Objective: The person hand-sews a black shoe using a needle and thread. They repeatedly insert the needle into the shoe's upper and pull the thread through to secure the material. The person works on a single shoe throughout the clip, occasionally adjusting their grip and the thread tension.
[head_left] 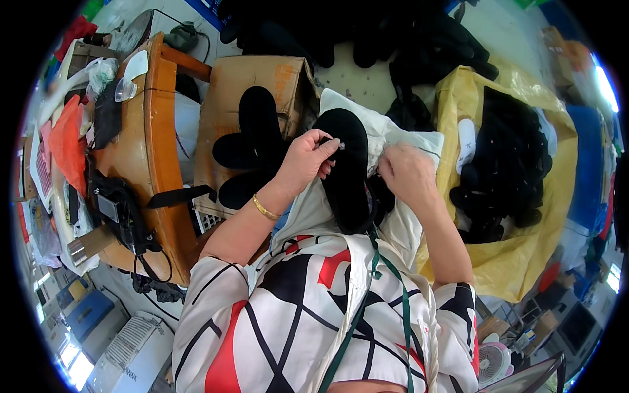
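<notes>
A long black shoe sole or slipper [348, 190] lies upright along my lap, on white cloth. My left hand [309, 157] is closed in a pinch over its left edge, with a small silvery piece [342, 145] at the thumb tip. To the right of the sole, my right hand [407, 171] is closed with its fingers curled down by the white cloth [419, 139]. Whatever those fingers hold is hidden. More black sole-shaped pieces [259, 121] rest on a cardboard box [226, 82] to the left.
A yellow sack [517, 272] full of black pieces stands at my right, a white sole [466, 144] at its inner side. On the left is a wooden table [131, 150] with bags and a black strap. Dark pieces [282, 33] heap up at the far side.
</notes>
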`<state>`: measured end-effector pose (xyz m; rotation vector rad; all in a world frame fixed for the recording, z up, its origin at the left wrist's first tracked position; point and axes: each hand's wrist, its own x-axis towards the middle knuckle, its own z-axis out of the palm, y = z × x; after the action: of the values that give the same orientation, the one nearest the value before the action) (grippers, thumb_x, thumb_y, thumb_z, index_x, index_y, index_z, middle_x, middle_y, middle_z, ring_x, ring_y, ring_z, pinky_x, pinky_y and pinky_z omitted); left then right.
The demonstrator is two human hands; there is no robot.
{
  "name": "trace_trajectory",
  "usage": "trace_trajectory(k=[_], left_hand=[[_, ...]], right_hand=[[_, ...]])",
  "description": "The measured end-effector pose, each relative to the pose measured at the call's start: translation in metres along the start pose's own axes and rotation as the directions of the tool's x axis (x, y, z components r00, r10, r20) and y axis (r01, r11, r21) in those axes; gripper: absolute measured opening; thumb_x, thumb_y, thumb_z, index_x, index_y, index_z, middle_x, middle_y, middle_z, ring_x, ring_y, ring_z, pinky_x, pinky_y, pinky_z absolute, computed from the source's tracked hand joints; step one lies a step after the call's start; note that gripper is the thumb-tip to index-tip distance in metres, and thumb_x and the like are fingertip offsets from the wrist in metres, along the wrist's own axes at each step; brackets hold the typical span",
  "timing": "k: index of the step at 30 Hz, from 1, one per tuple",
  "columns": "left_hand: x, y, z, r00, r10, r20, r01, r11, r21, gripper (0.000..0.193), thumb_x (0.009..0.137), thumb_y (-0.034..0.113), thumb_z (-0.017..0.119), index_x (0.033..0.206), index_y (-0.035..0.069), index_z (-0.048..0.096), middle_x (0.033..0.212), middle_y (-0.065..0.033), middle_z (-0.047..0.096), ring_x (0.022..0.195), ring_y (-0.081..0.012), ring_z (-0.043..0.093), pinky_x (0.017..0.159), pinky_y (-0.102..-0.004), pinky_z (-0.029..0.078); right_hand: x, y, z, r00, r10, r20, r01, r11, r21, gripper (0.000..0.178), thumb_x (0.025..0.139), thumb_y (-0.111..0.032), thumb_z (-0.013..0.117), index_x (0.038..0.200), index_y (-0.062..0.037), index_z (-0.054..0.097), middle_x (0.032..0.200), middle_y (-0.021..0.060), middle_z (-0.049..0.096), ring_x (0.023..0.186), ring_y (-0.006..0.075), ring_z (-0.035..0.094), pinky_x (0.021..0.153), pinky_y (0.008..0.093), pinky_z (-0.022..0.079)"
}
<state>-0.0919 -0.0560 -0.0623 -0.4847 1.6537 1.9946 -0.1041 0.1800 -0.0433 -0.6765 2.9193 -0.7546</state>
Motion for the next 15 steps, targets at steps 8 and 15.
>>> trace_trajectory(k=[8, 15], left_hand=[[0.002, -0.002, 0.001, 1.0, 0.017, 0.01, -0.017, 0.999, 0.029, 0.022, 0.096, 0.029, 0.066, 0.097, 0.008, 0.061, 0.07, 0.001, 0.059, 0.051, -0.0044, 0.051, 0.045, -0.0179, 0.041], [-0.001, -0.004, 0.001, 0.989, 0.123, -0.081, -0.119, 0.992, 0.051, 0.02, 0.097, 0.027, 0.065, 0.093, 0.008, 0.062, 0.07, 0.0043, 0.057, 0.054, -0.0026, 0.051, 0.046, -0.017, 0.039]], right_hand=[[0.024, -0.019, 0.038, 0.744, 0.668, 0.011, 0.139, -0.171, 0.975, 0.029, 0.104, -0.025, 0.051, 0.081, -0.0064, 0.055, 0.078, 0.0044, 0.057, 0.078, 0.0196, 0.06, 0.084, 0.0376, 0.052], [0.006, -0.031, 0.042, 0.807, 0.439, 0.394, 0.104, -0.763, 0.638, 0.034, 0.104, -0.028, 0.046, 0.074, -0.0118, 0.044, 0.062, -0.0004, 0.037, 0.058, 0.0162, 0.038, 0.079, 0.0373, 0.046]])
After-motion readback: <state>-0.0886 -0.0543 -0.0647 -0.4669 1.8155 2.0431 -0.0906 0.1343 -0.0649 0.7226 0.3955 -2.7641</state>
